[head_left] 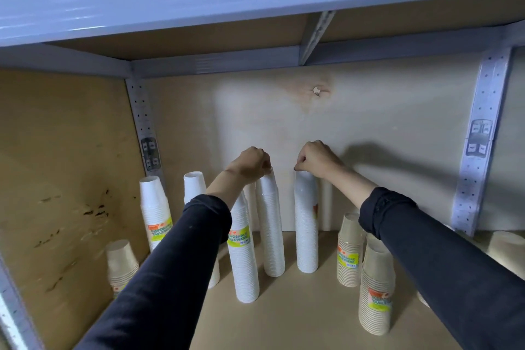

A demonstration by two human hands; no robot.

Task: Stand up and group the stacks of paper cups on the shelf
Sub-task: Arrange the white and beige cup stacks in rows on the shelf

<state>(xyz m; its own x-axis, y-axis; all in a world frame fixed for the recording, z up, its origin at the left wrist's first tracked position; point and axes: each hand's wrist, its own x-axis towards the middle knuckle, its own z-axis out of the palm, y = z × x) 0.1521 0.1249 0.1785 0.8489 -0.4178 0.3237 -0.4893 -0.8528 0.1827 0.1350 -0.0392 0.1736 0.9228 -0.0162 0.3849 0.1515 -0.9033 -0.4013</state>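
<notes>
left hand (252,163) pinched the top of one tall white stack (271,224), fingers curled tight. right hand (318,159) gripped the neighbouring white stack (306,224) likewise, both upright on the shelf (298,315).

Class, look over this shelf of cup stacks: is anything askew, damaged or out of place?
Mostly tidy. The two tall white stacks under the left hand and right hand stand apart rather than grouped. The left side panel carries dark scuff marks, and the back panel has a stained hole. No cups look spilled.
</notes>
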